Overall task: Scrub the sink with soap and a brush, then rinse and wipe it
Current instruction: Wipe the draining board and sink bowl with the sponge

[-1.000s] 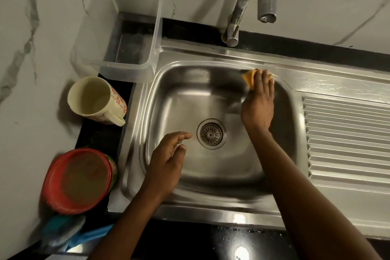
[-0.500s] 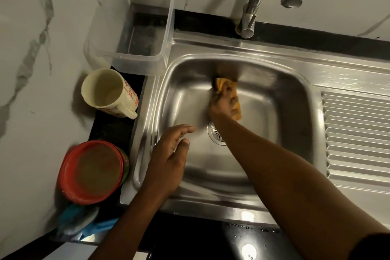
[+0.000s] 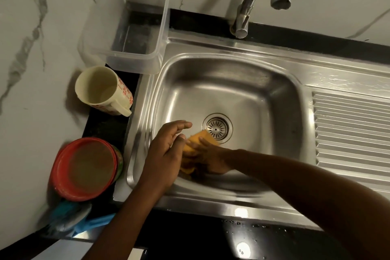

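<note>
A person wipes the floor of a stainless steel sink [image 3: 232, 74] with a yellow-orange cloth [image 3: 197, 140].

Nearest, a blue-handled scrub brush [image 3: 84, 220] lies on the black bench [image 3: 105, 131]. In the basin, the right hand [image 3: 211, 158] presses the cloth down just beside the round metal drain [image 3: 217, 127], fingers curled over it. The left hand [image 3: 166, 154] hovers over the cloth, fingers loosely spread, holding nothing. Farthest, the chrome tap [image 3: 249, 2] runs no water. The crossing hands could collide; the cloth may snag the drain.
</note>
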The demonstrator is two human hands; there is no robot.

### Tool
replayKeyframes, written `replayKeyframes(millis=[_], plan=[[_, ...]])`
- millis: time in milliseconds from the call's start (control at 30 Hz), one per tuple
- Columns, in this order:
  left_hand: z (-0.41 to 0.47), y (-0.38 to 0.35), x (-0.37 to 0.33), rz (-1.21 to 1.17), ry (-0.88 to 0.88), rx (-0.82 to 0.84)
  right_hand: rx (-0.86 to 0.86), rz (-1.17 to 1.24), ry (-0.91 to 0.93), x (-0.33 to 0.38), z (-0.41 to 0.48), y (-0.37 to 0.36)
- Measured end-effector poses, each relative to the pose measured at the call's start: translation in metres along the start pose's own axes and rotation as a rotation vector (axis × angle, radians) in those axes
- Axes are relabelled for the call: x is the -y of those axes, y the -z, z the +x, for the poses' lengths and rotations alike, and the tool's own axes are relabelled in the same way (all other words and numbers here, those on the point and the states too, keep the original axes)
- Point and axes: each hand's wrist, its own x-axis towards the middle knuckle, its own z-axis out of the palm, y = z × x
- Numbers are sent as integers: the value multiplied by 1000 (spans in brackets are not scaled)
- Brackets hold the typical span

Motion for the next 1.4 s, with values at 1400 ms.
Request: replayKeyframes(millis=[1400], plan=[[-10,-29,-4,-7,31,-49,11,-171,-736,-110,-87,68]])
